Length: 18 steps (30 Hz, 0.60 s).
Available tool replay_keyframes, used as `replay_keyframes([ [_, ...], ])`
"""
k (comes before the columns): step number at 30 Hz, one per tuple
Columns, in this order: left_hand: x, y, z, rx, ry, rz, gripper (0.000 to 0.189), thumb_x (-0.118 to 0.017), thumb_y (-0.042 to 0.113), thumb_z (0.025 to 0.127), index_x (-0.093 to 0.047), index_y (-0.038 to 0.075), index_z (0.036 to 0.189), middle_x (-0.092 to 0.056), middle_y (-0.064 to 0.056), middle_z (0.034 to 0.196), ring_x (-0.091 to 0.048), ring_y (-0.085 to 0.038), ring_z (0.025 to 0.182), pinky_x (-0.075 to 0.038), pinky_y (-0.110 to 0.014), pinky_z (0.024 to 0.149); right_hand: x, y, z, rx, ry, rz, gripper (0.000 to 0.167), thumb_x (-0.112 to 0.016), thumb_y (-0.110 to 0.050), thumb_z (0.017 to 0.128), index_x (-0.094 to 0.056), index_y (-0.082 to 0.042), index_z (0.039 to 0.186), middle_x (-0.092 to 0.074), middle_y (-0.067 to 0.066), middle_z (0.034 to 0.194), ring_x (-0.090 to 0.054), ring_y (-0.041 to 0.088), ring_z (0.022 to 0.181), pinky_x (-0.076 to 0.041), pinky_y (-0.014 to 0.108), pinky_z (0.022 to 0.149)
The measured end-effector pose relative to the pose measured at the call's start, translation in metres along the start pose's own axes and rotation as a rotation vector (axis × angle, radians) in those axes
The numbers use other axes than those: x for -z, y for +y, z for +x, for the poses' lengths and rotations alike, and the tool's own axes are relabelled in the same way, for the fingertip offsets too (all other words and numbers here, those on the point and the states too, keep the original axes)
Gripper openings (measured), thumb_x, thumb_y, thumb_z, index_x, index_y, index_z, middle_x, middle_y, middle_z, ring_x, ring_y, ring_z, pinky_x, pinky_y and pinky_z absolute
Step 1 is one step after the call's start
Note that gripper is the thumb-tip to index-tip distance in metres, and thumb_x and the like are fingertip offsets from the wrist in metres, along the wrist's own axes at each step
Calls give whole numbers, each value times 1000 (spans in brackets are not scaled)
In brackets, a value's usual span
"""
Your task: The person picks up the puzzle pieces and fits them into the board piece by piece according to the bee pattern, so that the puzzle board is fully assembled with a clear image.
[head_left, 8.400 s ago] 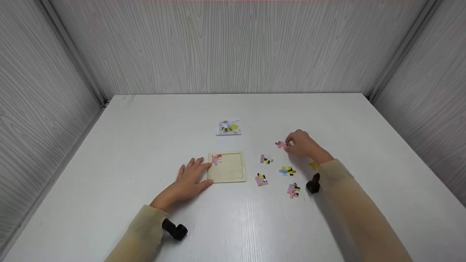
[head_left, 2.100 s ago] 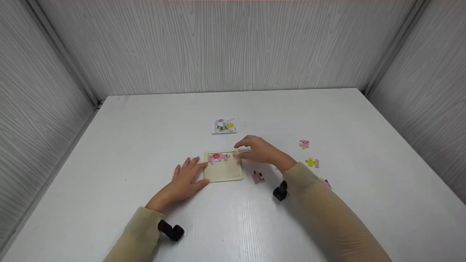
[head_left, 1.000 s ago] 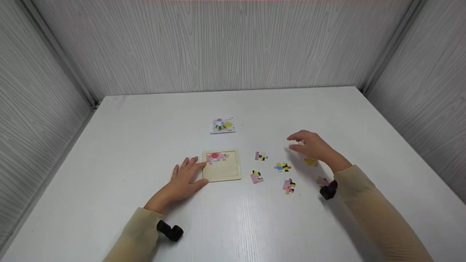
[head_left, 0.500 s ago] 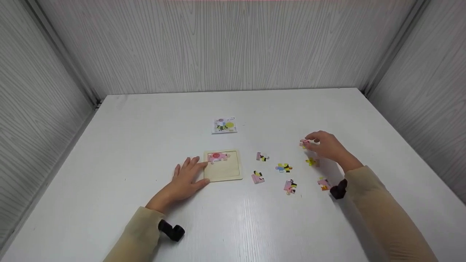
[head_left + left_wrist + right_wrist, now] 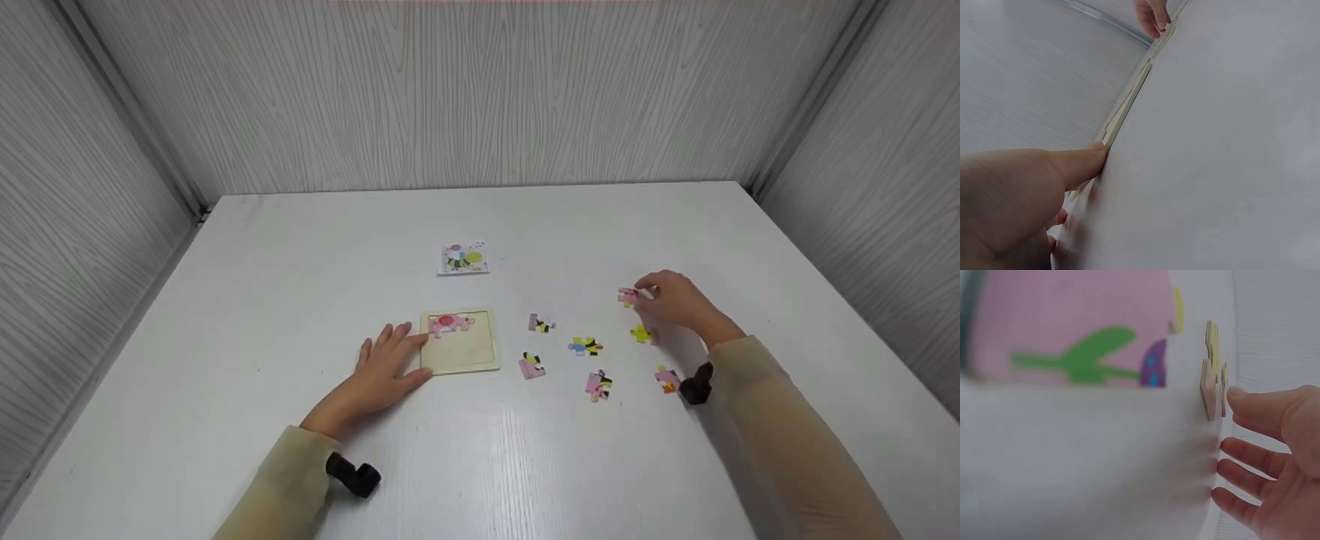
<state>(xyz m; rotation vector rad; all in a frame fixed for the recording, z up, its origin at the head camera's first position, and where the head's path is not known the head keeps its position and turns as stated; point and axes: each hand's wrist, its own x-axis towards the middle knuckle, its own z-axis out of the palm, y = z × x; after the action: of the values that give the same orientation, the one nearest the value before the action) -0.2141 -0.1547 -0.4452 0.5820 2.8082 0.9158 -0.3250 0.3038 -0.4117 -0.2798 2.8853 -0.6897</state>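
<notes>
My left hand (image 5: 379, 379) rests on the white table, fingers spread, with a fingertip and thumb at the left edge of a shallow wooden puzzle tray (image 5: 493, 352). In the left wrist view the thumb (image 5: 1081, 164) touches the tray's side. Joined pink puzzle pieces (image 5: 448, 324) with a red circle lie in the tray's upper left. At the right, my right hand (image 5: 677, 300) pinches the right edge of a pink puzzle piece (image 5: 626, 297) by thumb and forefinger, low over the table. Its other fingers (image 5: 1249, 455) are loosely bent.
Several loose pieces lie between tray and right hand, among them a yellow one (image 5: 641, 334) and a blue-yellow one (image 5: 583, 346). A pink piece with a green stem (image 5: 1100, 337) sits near the right wrist camera. Behind the tray lies a square picture card (image 5: 463, 259).
Since the oldest frame, more pink pieces have come into the tray. My right hand has left the tray and moved right to another pink piece. The left hand keeps its place.
</notes>
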Motion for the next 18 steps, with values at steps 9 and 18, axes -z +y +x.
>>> replay_keyframes([
  [9, -1, 2, 1, 9, -2, 14, 56, -56, 34, 93, -39, 9, 140, -18, -21, 151, -1, -41, 138, 5, -59, 105, -6, 1, 3, 8, 32, -37, 32, -61, -17, 89, -61, 0, 116, -49, 22, 112, -42, 32, 96, -39, 47, 81],
  [18, 0, 3, 0, 20, -5, 13, 56, -56, 34, 93, -39, 9, 140, -18, -20, 151, -1, -39, 139, 6, -59, 105, -5, 1, 6, -6, 32, -56, 29, -60, -18, 90, -60, -1, 113, -47, 21, 111, -39, 34, 99, -38, 48, 81],
])
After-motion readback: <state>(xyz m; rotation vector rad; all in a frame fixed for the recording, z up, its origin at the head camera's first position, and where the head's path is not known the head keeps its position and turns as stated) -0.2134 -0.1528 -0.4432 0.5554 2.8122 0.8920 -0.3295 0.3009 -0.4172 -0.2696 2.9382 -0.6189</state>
